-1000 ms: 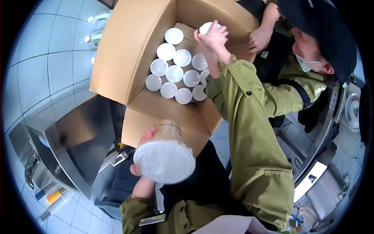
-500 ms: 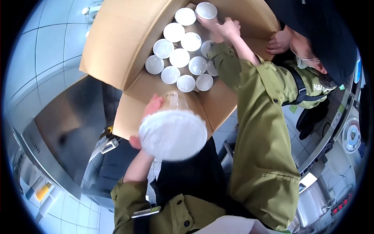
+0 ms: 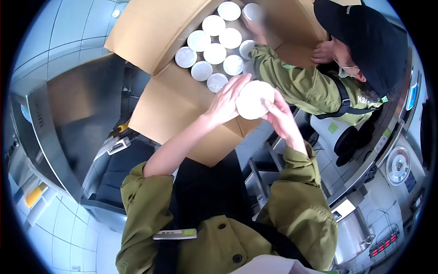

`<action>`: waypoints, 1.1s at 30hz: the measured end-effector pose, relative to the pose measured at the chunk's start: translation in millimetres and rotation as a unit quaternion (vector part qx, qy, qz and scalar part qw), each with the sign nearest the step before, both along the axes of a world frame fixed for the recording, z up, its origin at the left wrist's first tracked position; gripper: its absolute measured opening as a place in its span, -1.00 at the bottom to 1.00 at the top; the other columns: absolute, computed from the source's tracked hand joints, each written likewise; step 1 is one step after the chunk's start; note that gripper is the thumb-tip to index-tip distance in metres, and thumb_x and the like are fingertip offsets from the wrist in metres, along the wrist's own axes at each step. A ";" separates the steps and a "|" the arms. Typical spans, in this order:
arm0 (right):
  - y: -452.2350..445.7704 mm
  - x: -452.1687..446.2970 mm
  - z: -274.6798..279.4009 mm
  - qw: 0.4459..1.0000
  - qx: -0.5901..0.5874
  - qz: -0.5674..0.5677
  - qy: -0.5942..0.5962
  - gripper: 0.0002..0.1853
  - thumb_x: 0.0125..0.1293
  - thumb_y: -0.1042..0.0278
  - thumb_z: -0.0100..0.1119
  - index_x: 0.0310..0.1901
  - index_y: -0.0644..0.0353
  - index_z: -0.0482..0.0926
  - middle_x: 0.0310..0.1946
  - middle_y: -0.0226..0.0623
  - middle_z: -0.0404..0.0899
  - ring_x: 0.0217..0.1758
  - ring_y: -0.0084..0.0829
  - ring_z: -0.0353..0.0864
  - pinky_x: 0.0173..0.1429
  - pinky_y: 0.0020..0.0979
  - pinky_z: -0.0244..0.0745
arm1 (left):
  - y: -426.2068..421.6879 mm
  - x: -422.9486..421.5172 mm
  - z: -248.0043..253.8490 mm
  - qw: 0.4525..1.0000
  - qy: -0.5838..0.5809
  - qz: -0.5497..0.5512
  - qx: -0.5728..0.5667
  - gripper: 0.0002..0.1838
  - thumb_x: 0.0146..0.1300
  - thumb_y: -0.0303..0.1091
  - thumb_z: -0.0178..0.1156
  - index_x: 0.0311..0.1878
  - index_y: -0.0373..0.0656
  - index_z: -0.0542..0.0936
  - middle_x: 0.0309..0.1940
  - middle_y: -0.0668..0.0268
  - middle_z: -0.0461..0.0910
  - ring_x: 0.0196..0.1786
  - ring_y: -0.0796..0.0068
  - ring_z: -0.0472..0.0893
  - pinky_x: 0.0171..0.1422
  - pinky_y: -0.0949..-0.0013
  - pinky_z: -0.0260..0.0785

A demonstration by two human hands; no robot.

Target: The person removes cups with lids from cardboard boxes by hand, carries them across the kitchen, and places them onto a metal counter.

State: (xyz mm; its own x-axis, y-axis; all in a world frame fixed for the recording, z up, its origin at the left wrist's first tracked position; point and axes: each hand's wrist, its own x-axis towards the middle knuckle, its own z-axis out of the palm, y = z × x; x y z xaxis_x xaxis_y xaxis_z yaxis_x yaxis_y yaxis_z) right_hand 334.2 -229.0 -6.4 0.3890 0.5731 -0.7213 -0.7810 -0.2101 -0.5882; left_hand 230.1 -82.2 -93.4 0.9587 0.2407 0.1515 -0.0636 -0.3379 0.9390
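Observation:
A cup with a white round end [image 3: 255, 100] is held between my two hands above the near side of the cardboard box. My left hand [image 3: 228, 101] lies along the cup's left side, fingers stretched upward against it. The right-hand side is gripped by my right hand [image 3: 284, 119], its thumb over the white face. Only that face shows, so I cannot tell whether this is one cup or a stack. Behind it, several similar white-topped cups [image 3: 215, 54] stand close together in the open cardboard box [image 3: 182, 107].
A co-worker in a black cap [image 3: 365, 41] leans in from the right, one hand [image 3: 256, 30] at a cup inside the box, the other [image 3: 323, 52] on its edge. A steel unit [image 3: 86, 118] stands left. At right runs a counter [image 3: 365, 178] with a round metal plate [image 3: 398, 166].
The cup has moved from low in front of me up and to the right. My right hand has come back from inside the box and now grips the cup too.

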 end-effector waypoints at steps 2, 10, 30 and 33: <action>-8.3 -4.5 -25.0 1.000 -0.003 -0.029 -0.010 -0.51 0.30 0.32 0.06 0.24 0.13 0.21 0.11 -0.30 0.36 0.17 -0.38 0.38 0.18 -0.25 0.42 | -3.4 0.9 -0.8 0.993 0.085 -0.004 0.081 -0.05 -0.18 -0.42 0.36 0.34 -0.02 0.09 0.23 0.03 0.15 0.23 -0.05 0.28 0.23 0.06 0.26; -7.0 -22.8 -126.5 0.994 -0.057 -0.042 -0.084 -0.48 0.28 0.22 0.08 0.22 0.14 0.21 0.12 -0.26 0.31 0.17 -0.37 0.33 0.10 -0.28 0.39 | 29.6 11.0 -49.3 0.854 0.337 -0.124 -0.377 -0.21 0.05 -0.59 0.03 0.38 -0.15 -0.01 0.34 0.11 0.04 0.38 0.26 0.09 0.34 0.31 0.11; 11.8 28.7 -237.8 0.984 -0.167 -0.039 -0.036 -0.45 0.22 0.14 0.12 0.18 0.18 0.26 0.08 -0.22 0.38 0.10 -0.35 0.43 0.09 -0.31 0.39 | -0.2 59.0 -188.9 0.946 0.321 0.011 -0.036 -0.38 0.31 -0.23 -0.02 0.35 -0.20 0.02 0.16 -0.04 0.31 0.14 0.15 0.42 0.16 0.25 0.33; 17.5 33.7 -238.1 0.984 -0.163 -0.054 -0.051 -0.42 0.18 0.12 0.15 0.17 0.22 0.28 0.06 -0.21 0.40 0.09 -0.35 0.43 0.11 -0.34 0.36 | 10.0 63.5 -189.2 0.910 0.395 -0.037 -0.125 -0.34 0.30 -0.21 0.02 0.36 -0.17 0.00 0.16 0.00 0.30 0.00 0.29 0.49 -0.09 0.34 0.46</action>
